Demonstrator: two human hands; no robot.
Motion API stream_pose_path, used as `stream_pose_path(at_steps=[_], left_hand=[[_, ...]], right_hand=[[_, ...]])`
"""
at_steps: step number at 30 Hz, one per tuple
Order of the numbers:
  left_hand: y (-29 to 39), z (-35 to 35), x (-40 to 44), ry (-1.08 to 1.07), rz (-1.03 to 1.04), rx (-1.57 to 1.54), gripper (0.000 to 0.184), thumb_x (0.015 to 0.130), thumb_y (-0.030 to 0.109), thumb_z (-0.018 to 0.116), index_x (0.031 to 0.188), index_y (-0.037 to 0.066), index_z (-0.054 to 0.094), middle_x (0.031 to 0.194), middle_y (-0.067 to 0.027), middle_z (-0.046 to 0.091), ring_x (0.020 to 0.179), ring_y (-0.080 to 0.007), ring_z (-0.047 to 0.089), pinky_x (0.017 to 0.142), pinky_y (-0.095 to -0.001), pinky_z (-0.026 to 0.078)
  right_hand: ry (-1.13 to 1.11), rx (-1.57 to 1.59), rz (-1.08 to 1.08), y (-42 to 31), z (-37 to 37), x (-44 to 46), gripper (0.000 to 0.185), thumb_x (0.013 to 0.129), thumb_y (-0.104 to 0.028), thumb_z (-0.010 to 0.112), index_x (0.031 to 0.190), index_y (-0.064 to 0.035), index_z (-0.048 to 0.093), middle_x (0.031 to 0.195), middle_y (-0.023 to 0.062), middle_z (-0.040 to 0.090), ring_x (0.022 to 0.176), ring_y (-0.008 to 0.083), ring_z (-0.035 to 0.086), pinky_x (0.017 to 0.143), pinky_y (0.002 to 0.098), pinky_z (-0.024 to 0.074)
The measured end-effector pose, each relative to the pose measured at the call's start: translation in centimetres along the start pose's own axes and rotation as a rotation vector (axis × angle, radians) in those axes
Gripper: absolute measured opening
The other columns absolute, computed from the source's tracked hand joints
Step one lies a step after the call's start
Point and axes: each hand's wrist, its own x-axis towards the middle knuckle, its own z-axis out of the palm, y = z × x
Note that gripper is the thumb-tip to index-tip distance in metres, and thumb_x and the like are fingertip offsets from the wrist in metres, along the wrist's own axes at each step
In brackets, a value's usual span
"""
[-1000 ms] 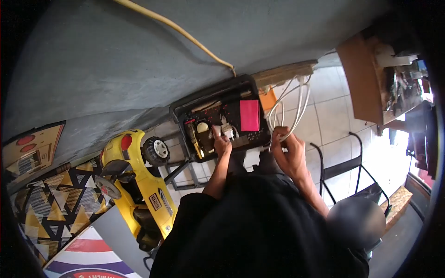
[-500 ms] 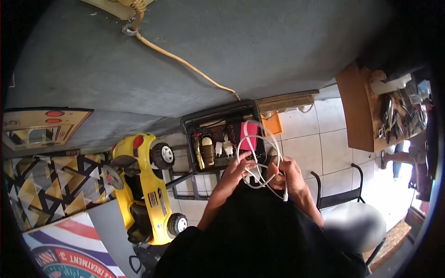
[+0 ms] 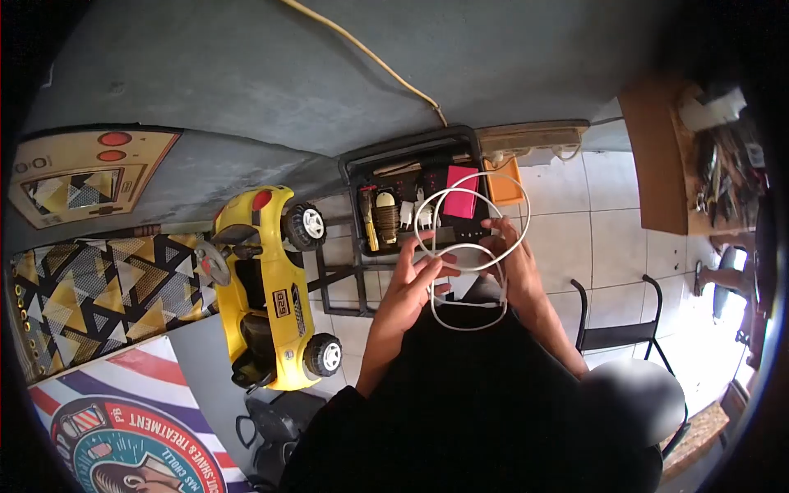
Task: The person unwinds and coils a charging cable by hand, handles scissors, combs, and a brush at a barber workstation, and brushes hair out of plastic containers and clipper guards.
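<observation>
A white cable (image 3: 465,245) hangs in loose overlapping loops between my two hands, in front of my dark clothing. My left hand (image 3: 408,281) has its fingers curled around the left side of the loops. My right hand (image 3: 518,267) grips the cable on the other side, with the thumb and some fingers partly hidden. Just beyond the hands stands a black tray (image 3: 380,255) on a dark frame. Inside it lie a pink box (image 3: 462,191), white chargers (image 3: 425,215), a coiled brownish cord (image 3: 385,220) and a yellow-handled tool (image 3: 370,223).
A yellow toy car (image 3: 275,320) stands at the left, near a barber-shop sign (image 3: 136,419). An orange tray (image 3: 504,182) sits past the black one. To the right are a wooden cabinet (image 3: 653,172) with tools on top, a black-framed chair (image 3: 618,330) and a person's leg (image 3: 725,279).
The cable loops have spread wider and shifted. My left hand has turned and its fingers are more spread; the right has risen slightly. The whole view has tilted, moving the tray up and right.
</observation>
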Motion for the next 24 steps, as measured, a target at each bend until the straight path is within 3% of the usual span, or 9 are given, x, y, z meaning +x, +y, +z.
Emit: stream_pose_path(at_steps=[4, 7, 8, 11, 14, 16, 19, 22, 24], left_hand=[[-1.2, -1.7, -2.2, 0.004, 0.145, 0.134, 0.042, 0.09, 0.014, 0.06, 0.127, 0.007, 0.041, 0.092, -0.0033, 0.057, 0.078, -0.011, 0.056, 0.063, -0.0213, 0.04], [-2.1, -6.3, -4.7, -0.025, 0.262, 0.324, 0.019, 0.085, 0.006, 0.066, 0.101, 0.003, 0.056, 0.084, 0.0018, 0.058, 0.072, -0.0055, 0.053, 0.06, -0.0196, 0.042], [-3.5, -8.4, -5.1, -0.011, 0.346, 0.389, 0.014, 0.086, 0.009, 0.066, 0.097, 0.003, 0.058, 0.076, 0.0051, 0.056, 0.071, -0.0006, 0.048, 0.06, -0.0163, 0.039], [-6.0, -11.6, -7.9, -0.042, 0.329, 0.454, 0.014, 0.087, 0.009, 0.065, 0.098, 0.003, 0.058, 0.078, 0.0051, 0.057, 0.072, 0.0004, 0.047, 0.062, -0.017, 0.039], [-9.9, -12.9, -9.3, -0.133, 0.327, 0.258, 0.01, 0.089, 0.008, 0.062, 0.096, 0.003, 0.058, 0.08, 0.0032, 0.059, 0.078, -0.0011, 0.051, 0.068, -0.019, 0.041], [-11.8, -12.8, -10.9, -0.011, 0.697, 0.707, 0.009, 0.088, 0.008, 0.058, 0.094, 0.001, 0.059, 0.086, -0.0095, 0.062, 0.087, -0.0272, 0.062, 0.082, -0.0342, 0.047], [-10.7, -11.4, -14.9, -0.155, 0.692, 0.795, 0.014, 0.088, 0.007, 0.058, 0.101, 0.002, 0.061, 0.101, -0.0122, 0.062, 0.1, -0.0273, 0.061, 0.082, -0.032, 0.046], [-11.6, -11.2, -17.5, -0.319, 0.549, 0.824, 0.017, 0.086, 0.006, 0.059, 0.102, 0.004, 0.061, 0.096, -0.0129, 0.063, 0.095, -0.0303, 0.062, 0.08, -0.0322, 0.047], [-12.5, -11.5, -18.4, -0.326, 0.638, 0.883, 0.017, 0.087, 0.006, 0.057, 0.103, 0.004, 0.061, 0.091, -0.0123, 0.064, 0.088, -0.025, 0.064, 0.078, -0.0309, 0.048]], right_hand=[[-0.043, -0.023, -0.149, 3.5, 0.3, -1.3, 0.028, 0.097, -0.028, 0.044, 0.11, -0.0038, 0.05, 0.077, 0.004, 0.053, 0.06, 0.0133, 0.052, 0.055, 0.024, 0.0437], [-0.037, 0.025, -0.168, 3.9, 1.1, -4.8, 0.02, 0.097, -0.02, 0.042, 0.107, -0.0045, 0.05, 0.078, 0.0036, 0.053, 0.061, 0.013, 0.053, 0.054, 0.0242, 0.0437], [-0.039, 0.05, -0.157, 4.2, 1.4, -6.1, 0.017, 0.097, -0.016, 0.042, 0.106, -0.0048, 0.05, 0.078, 0.0035, 0.053, 0.061, 0.0128, 0.054, 0.053, 0.0243, 0.0437], [-0.081, 0.001, -0.093, 6.7, 2.5, -9.8, 0.022, 0.097, -0.018, 0.042, 0.112, -0.0043, 0.051, 0.086, 0.006, 0.056, 0.064, 0.0136, 0.057, 0.053, 0.0239, 0.0439], [-0.118, -0.06, -0.107, 11.3, 2.6, -13.7, 0.031, 0.096, -0.02, 0.046, 0.122, -0.0023, 0.049, 0.091, 0.0079, 0.058, 0.069, 0.014, 0.059, 0.058, 0.0246, 0.0467], [-0.071, -0.26, -0.187, 14.7, 3.7, -16.7, 0.035, 0.095, -0.019, 0.049, 0.125, -0.0001, 0.046, 0.095, 0.009, 0.059, 0.071, 0.0138, 0.059, 0.062, 0.0256, 0.0481], [-0.054, -0.299, -0.203, 20.0, 4.3, -19.7, 0.041, 0.095, -0.022, 0.051, 0.128, 0.0006, 0.042, 0.096, 0.0076, 0.062, 0.076, 0.0118, 0.059, 0.067, 0.0241, 0.0478], [0.013, -0.267, -0.115, 22.7, 5.8, -23.0, 0.044, 0.095, -0.028, 0.053, 0.127, 0.0011, 0.044, 0.096, 0.007, 0.062, 0.078, 0.0107, 0.058, 0.068, 0.0229, 0.046], [-0.062, -0.334, -0.174, 23.4, 5.1, -24.1, 0.043, 0.095, -0.03, 0.053, 0.122, 0.0026, 0.047, 0.098, 0.007, 0.062, 0.078, 0.01, 0.057, 0.068, 0.0227, 0.0452]])
